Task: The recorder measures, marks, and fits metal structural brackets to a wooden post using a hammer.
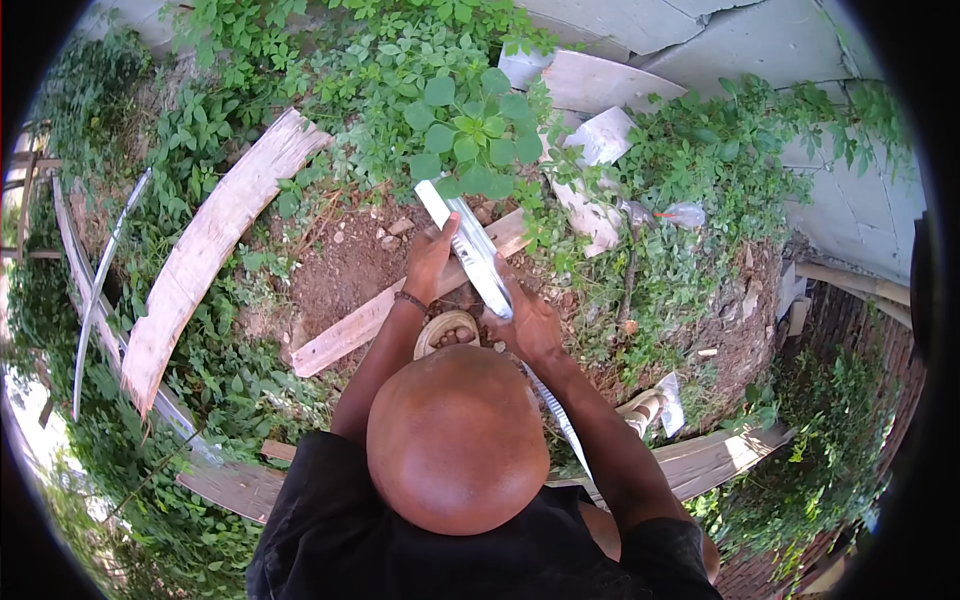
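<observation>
A shiny silver metal channel (467, 245) slants across the middle, its far end up by the leafy plant. My left hand (430, 262), with a dark band at the wrist, is closed round its left edge, the thumb lying along the metal. At the near end, my right hand (530, 322) grips it from the right side; some of its fingers are hidden underneath. A wooden plank (345, 338) lies on the soil beneath the channel. Under my right forearm runs a second narrow silver strip (562, 420), partly covered by the arm.
A broad weathered board (215, 240) leans over the plants at left, beside a thin curved strip (97, 290). Leafy plants (470, 135) grow just beyond the channel. Broken pale sheets (600, 135) and a clear plastic bottle (683, 214) lie at right. Another board (700, 465) crosses behind my arms.
</observation>
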### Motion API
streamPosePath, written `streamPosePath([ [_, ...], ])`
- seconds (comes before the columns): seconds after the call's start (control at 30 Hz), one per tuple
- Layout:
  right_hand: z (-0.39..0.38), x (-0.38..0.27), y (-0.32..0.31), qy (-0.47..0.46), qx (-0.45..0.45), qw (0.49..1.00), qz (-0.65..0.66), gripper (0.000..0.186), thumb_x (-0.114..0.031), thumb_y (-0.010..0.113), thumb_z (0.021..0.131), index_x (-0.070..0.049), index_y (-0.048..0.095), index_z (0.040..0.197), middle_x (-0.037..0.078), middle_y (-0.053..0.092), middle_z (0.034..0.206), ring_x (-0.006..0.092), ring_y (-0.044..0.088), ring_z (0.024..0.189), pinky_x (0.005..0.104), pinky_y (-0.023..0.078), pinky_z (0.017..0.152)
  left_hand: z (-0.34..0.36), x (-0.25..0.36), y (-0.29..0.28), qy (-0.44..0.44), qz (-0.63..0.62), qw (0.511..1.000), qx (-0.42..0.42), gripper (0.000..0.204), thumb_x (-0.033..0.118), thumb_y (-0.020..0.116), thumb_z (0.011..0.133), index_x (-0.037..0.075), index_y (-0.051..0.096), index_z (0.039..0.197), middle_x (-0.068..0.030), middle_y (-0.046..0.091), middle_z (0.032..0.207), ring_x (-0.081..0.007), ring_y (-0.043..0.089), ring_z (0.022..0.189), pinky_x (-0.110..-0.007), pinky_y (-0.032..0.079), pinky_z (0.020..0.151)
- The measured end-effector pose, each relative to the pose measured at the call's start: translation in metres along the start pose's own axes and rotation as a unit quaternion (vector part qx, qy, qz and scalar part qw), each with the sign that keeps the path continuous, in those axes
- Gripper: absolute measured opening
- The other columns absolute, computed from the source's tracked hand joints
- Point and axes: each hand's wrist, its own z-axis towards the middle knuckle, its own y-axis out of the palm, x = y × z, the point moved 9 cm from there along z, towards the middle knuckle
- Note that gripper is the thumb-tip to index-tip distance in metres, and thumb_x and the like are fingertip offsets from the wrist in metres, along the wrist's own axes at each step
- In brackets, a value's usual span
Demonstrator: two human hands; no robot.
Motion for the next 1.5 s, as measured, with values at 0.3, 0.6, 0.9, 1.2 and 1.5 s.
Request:
streamPosePath([
  [0.3,0.02,0.012,0.003,0.05,-0.003,0.997,-0.053,0.098,-0.036,0.072,0.085,-0.03,0.011,0.162,0.023,0.064,0.122,0.0404,0.068,0.097,0.0501,0.056,0.085,-0.034,0.009,-0.008,0.264,0.409,0.873,-0.005,0.07,0.05,0.069,0.09,-0.004,0.055,0.134,-0.0307,0.06,0.128,-0.0464,0.055,0.123,-0.051,0.044,0.106],
  [0.6,0.008,0.031,0.006,0.038,-0.017,0.996,-0.082,0.097,-0.037,0.068,0.09,-0.038,0.002,0.162,0.025,0.051,0.139,0.0428,0.069,0.1,0.0522,0.055,0.087,-0.082,0.021,0.008,0.328,0.554,0.763,-0.061,0.083,0.032,0.074,0.083,0.002,0.036,0.151,-0.0259,0.054,0.128,-0.0424,0.05,0.122,-0.051,0.035,0.111],
  [0.9,0.016,0.037,0.003,0.087,-0.047,0.993,-0.067,0.098,-0.035,0.07,0.089,-0.038,0.003,0.161,0.025,0.059,0.129,0.0429,0.067,0.105,0.0534,0.053,0.093,-0.077,0.023,0.027,0.381,0.572,0.719,-0.103,0.085,0.036,0.064,0.09,0.034,0.019,0.162,-0.0194,0.045,0.105,-0.038,0.048,0.099,-0.051,0.04,0.095],
  [1.2,0.018,0.046,0.013,0.108,-0.072,0.988,-0.086,0.088,-0.056,0.057,0.094,-0.039,0.003,0.161,0.022,0.058,0.135,0.0424,0.067,0.106,0.0598,0.045,0.097,-0.065,0.021,0.03,0.364,0.57,0.729,-0.102,0.086,0.037,0.065,0.09,0.036,0.018,0.162,-0.0207,0.045,0.107,-0.0398,0.049,0.099,-0.053,0.042,0.093],
  [1.5,0.027,0.034,-0.029,0.089,0.118,0.984,0.102,0.074,-0.06,0.06,0.093,-0.006,0.039,0.14,0.025,0.06,0.121,0.0431,0.065,0.099,0.0497,0.05,0.091,-0.093,0.044,0.034,0.401,0.594,0.692,-0.085,0.083,0.032,0.066,0.091,0.034,0.023,0.162,-0.0167,0.046,0.106,-0.0334,0.049,0.098,-0.045,0.041,0.089],
])
